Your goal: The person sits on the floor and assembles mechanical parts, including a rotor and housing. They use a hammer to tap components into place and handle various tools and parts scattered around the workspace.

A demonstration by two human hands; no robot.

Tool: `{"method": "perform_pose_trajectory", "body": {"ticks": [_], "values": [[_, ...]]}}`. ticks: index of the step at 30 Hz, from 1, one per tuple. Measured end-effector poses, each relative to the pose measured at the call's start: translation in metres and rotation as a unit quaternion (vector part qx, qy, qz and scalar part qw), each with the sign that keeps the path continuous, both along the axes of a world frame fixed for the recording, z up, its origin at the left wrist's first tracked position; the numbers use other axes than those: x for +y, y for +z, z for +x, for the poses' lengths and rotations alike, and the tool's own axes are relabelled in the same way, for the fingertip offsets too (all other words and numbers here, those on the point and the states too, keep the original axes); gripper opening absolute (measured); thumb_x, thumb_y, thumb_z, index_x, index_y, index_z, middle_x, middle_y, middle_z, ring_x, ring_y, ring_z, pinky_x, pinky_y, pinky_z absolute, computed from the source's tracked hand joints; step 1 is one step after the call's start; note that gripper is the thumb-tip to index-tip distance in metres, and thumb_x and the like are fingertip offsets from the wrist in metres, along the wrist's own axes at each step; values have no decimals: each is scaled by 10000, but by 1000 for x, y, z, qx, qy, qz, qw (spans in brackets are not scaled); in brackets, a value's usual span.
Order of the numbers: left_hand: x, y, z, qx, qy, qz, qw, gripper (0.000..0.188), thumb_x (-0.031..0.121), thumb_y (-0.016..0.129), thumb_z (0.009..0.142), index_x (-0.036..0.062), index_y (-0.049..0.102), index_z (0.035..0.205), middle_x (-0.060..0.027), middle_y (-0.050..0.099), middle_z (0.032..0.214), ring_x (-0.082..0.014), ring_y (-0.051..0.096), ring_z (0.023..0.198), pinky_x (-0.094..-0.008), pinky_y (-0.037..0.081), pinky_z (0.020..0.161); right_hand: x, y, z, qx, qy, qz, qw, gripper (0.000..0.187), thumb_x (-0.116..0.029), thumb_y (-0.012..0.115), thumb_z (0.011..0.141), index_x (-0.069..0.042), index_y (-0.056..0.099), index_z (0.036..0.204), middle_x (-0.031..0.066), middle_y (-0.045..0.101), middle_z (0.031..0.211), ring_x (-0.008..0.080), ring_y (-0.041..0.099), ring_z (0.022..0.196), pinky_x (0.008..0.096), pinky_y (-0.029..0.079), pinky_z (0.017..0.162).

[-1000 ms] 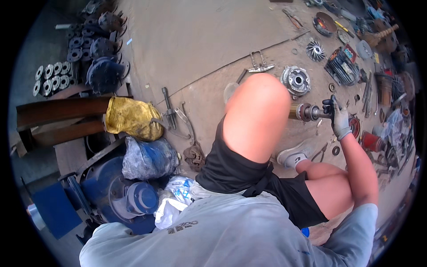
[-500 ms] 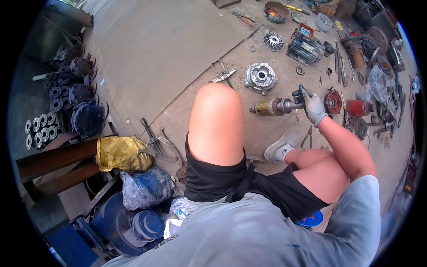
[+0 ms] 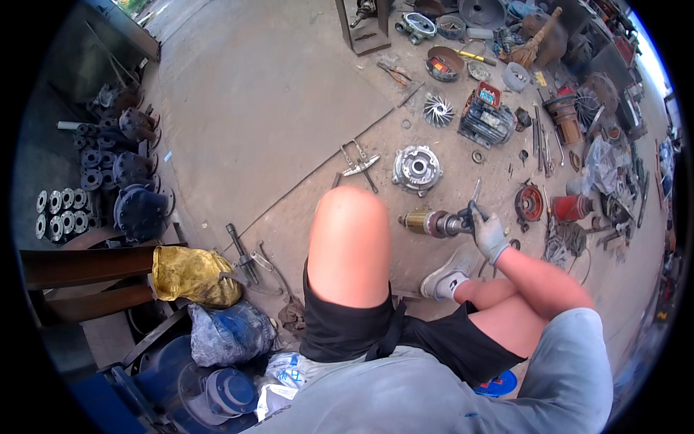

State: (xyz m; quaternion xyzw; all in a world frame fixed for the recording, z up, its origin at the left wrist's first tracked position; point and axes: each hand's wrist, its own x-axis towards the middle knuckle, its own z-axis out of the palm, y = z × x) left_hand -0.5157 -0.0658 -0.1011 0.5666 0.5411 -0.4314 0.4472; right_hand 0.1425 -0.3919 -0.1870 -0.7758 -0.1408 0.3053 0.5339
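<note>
My right hand, in a grey glove with dark fingers, is at the shaft end of a motor rotor. The rotor lies on the ground beyond my right shoe, its copper-coloured body to the left. A thin, pointed metal tool sticks up from my closed fingers; its exact kind is not clear. Whether the fingers also touch the shaft, I cannot tell. Beyond the rotor lies a round silver motor end cover. My left hand is out of view.
A gear puller, a fan wheel and a motor housing lie farther off. On the right are a red ring-shaped cover and a red cylinder. Flanges and a yellow sack are at left.
The view has tilted, showing more of the far ground. My right hand remains by the rotor's shaft end, and the thin metal tool now shows above its fingers.
</note>
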Motion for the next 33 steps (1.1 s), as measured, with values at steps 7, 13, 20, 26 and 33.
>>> {"method": "perform_pose_trajectory", "body": {"ticks": [7, 13, 20, 26, 33], "values": [[47, -21, 35, 14, -31, 2, 999, 362, 354, 687, 937, 83, 763, 1166, -154, 806, 1157, -305, 792, 995, -499, 612, 829, 29, 2, -4, -83, -3, -62, 995, 394, -285, 567, 1165, 34, 786, 1090, 115, 797, 966, 159, 725, 853, 337, 598, 814], [109, -23, 68, 52, -79, -14, 995, 353, 344, 699, 919, 80, 768, 1143, -160, 811, 1145, -314, 798, 989, -510, 618, 819, 76, 61, -6, -107, 15, -134, 985, 246, -156, 630, 1091, 39, 779, 1077, 166, 798, 921, 207, 747, 827, 368, 589, 786], [257, -65, 197, 63, -642, -93, 759, 343, 334, 713, 898, 77, 773, 1116, -167, 816, 1131, -324, 806, 982, -523, 625, 806, 79, 53, -1, -96, 59, -96, 989, 199, -105, 609, 1067, 60, 721, 1073, 160, 756, 915, 218, 735, 816, 363, 581, 739], [456, -213, 486, -220, -467, 409, 753, 536, 465, 716, 990, 44, 628, 1309, -225, 702, 1230, -407, 695, 1124, -521, 564, 956, 83, 46, 1, -57, 37, -66, 996, 305, -211, 576, 1102, 70, 688, 1060, 148, 733, 906, 209, 716, 800, 350, 592, 737], [521, -289, 649, -163, -195, 488, 835, 1119, 585, 884, 839, 74, 349, 1678, -165, 416, 1710, -344, 509, 1505, -487, 482, 1202, 136, 80, -3, -108, 114, -128, 979, 393, -342, 615, 1052, 7, 733, 917, 125, 748, 831, 254, 738, 839, 454, 567, 833]]}}
